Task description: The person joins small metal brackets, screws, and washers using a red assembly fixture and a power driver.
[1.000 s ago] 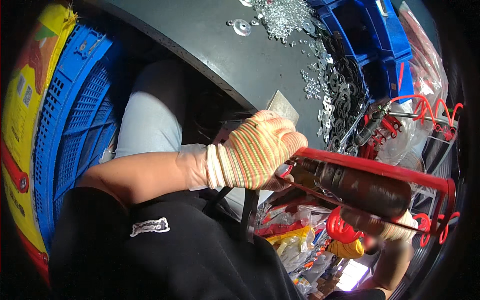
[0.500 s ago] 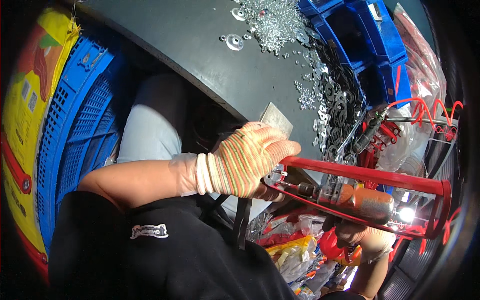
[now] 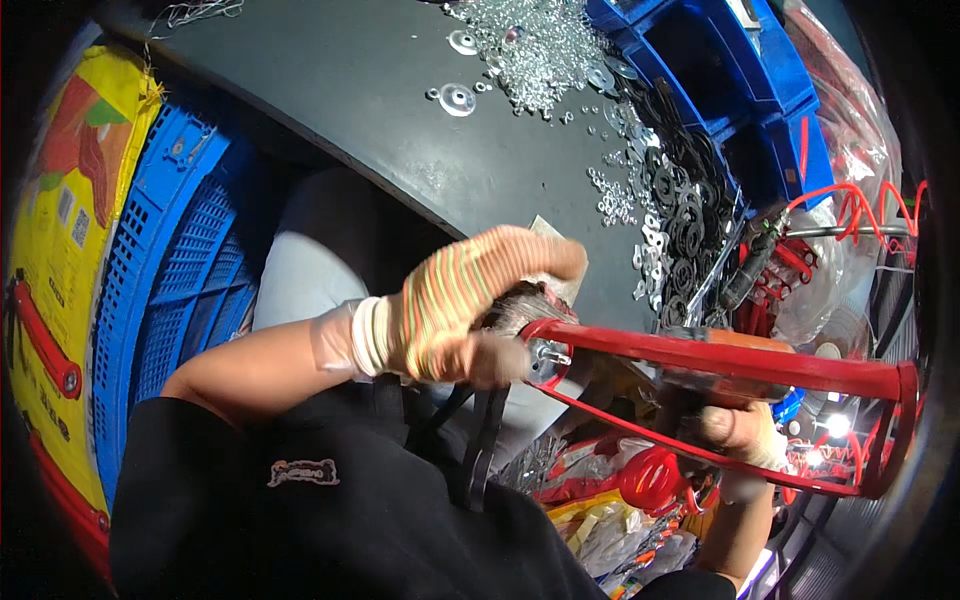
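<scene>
Frame point(image 3: 730, 364) meets left hand point(image 3: 455, 310) near tabletop edge point(image 3: 385, 187), open surface point(image 3: 380, 100) beyond.

Gloved left hand point(image 3: 460, 305) curls at the left end of a red frame point(image 3: 710, 362); right hand point(image 3: 742, 432) grips a power driver point(image 3: 730, 339)

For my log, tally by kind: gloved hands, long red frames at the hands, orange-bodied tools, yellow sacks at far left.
Gloved hands, left hand and right hand: 2
Red frame: 1
Orange-bodied tool: 1
Yellow sack: 1
Total: 5
</scene>
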Tool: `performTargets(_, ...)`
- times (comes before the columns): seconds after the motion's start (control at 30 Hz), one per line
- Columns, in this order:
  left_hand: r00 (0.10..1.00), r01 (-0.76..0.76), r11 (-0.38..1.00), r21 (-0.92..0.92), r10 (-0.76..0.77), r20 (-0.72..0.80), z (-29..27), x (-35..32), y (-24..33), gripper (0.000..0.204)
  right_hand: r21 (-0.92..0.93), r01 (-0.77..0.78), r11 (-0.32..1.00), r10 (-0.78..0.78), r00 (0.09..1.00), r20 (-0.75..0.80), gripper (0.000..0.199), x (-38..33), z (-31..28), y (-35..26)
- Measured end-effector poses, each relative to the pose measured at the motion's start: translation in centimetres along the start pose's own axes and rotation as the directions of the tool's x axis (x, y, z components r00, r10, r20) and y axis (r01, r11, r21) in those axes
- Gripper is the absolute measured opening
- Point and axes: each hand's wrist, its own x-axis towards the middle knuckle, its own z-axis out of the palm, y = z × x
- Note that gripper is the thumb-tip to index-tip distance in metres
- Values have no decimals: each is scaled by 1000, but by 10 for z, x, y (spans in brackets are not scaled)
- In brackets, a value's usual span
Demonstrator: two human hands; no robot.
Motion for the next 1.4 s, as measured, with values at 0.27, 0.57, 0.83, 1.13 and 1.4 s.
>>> performTargets(0.27,844,507,716,-480,-526,105,-7,48,10,43,118,153,981,-148,988,-49,63,-10,-12,9)
performTargets(0.57,768,475,303,-826,-600,222,6,52,4,26,286,299,910,-277,954,-115,62,1,21,40)
performTargets(0.83,834,341,98,-935,-491,252,5,49,11,23,287,340,896,-329,940,-88,57,2,29,54)
performTargets(1.13,857,321,112,-940,-458,237,4,45,9,28,85,376,923,-360,919,-163,56,-17,15,85)
performTargets(1.4,789,550,552,-626,-589,174,-1,56,35,36,-117,359,926,-377,897,-231,59,-42,6,103)
